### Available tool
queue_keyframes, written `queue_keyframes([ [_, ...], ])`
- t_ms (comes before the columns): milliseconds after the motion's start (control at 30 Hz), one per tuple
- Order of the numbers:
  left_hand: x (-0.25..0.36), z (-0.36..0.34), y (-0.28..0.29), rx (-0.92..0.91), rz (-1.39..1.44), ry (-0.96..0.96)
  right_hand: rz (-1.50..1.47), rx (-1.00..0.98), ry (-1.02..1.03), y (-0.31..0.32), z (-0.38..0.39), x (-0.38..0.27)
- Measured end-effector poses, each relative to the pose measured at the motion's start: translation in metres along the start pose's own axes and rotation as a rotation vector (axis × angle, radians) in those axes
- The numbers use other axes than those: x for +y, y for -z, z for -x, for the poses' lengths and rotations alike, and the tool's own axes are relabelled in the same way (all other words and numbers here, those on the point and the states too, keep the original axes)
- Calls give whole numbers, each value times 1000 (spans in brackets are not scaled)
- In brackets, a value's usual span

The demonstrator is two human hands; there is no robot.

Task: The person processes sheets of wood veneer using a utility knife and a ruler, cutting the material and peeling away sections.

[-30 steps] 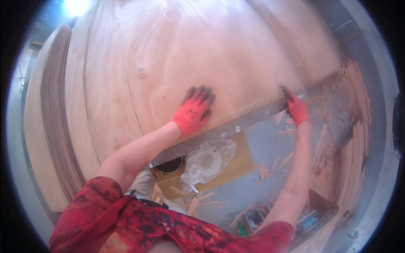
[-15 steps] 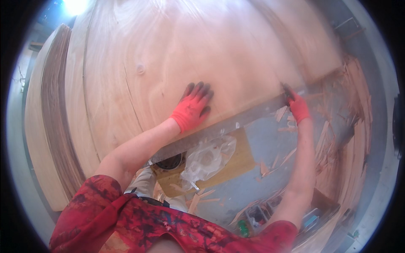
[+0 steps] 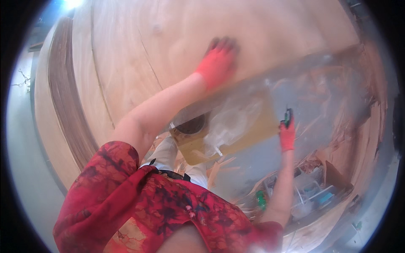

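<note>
My left hand [image 3: 218, 62], in a red glove with dark fingertips, lies palm down with fingers stretched out on a large pale wood veneer sheet [image 3: 181, 46]. Along the sheet's near edge runs a grey strip [image 3: 192, 109], blurred. My right hand [image 3: 287, 134], gloved alike, is apart from the sheet, over the floor to the right. Its fingers close round a small green and black utility knife [image 3: 287, 118], whose thin tip points away from me. Motion blurs the finer detail of both hands.
Crumpled clear plastic [image 3: 230, 122] and a dark round opening [image 3: 190, 125] are by a yellowish board [image 3: 196, 154] below the edge. Wood scraps [image 3: 365, 135] pile up at the right. A bin of items [image 3: 310, 192] and a green bottle [image 3: 261, 200] stand near my right forearm.
My right hand has left the sheet's edge with the knife and come back toward me. My left hand stays on the sheet. The whole view has shifted.
</note>
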State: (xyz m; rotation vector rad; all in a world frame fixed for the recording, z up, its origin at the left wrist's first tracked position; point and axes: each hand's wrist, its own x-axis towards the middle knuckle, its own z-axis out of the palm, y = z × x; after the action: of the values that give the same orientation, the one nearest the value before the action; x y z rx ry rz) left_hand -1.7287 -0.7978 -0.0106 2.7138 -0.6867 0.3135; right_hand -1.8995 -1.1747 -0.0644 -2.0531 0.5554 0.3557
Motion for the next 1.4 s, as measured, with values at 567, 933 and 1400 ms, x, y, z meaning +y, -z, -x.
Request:
queue_keyframes([
  [567,37,13,10,238,-152,-214,268,63,50,-221,224,101],
  [933,114,338,50,-759,826,774,-693,-462,-359,-218,311,72],
  [1400,80,439,112,-913,1833,1257,-207,-699,34,-280,438,83],
])
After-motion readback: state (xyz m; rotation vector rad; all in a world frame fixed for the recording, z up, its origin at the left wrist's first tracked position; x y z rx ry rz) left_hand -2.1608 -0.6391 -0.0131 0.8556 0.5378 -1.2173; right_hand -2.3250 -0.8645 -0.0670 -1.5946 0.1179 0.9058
